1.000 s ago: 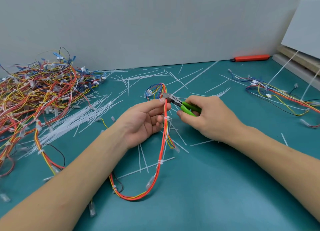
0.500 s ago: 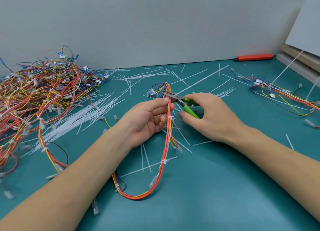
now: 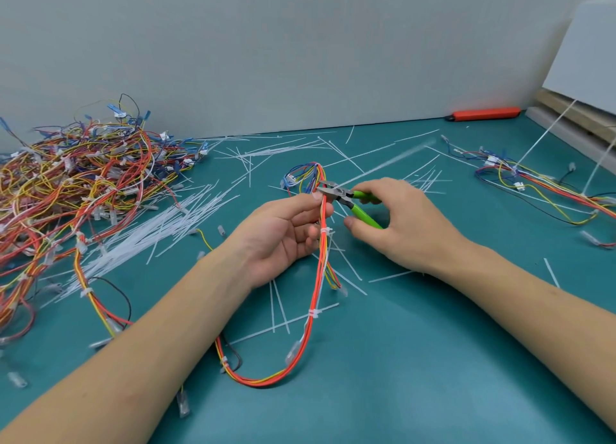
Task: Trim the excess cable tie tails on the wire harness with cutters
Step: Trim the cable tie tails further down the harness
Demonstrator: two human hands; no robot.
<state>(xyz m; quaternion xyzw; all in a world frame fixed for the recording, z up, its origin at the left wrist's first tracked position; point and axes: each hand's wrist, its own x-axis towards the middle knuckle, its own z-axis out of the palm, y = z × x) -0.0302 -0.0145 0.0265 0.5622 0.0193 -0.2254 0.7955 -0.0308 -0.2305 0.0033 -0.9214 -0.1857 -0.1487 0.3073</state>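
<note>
Looking down from the head camera at a teal table [image 3: 416, 360] against a grey wall.

Pinching an orange, red and yellow wire harness [image 3: 316, 277] between thumb and forefinger of the left hand [image 3: 283, 233], palm turned up, other fingers loosely curled beside the bundle. Hanging from that pinch, looping down toward the body and back up under the left forearm. Fanning out into blue and yellow wire ends just beyond the fingertips. White cable tie [image 3: 326, 231] wrapped round the bundle just below the pinch, another lower on the loop.

Gripping green-handled cutters [image 3: 346, 198] in the right hand [image 3: 396, 223], fingers curled over the upper handle, thumb under the lower one, handles spread a little. Metal nose touching the harness right at the left fingertips; cannot tell whether the blades are closed.

Streaking away from the cutter nose toward the far right, a blurred white cable tie tail [image 3: 390, 162].

Scattered all round both hands, loose white tie offcuts [image 3: 143, 233]. Far left of the left hand, a tangled pile of harnesses [image 3: 66, 180]. Far right of the right hand, one more harness [image 3: 540, 183], and against the wall an orange tool [image 3: 483, 114].
</note>
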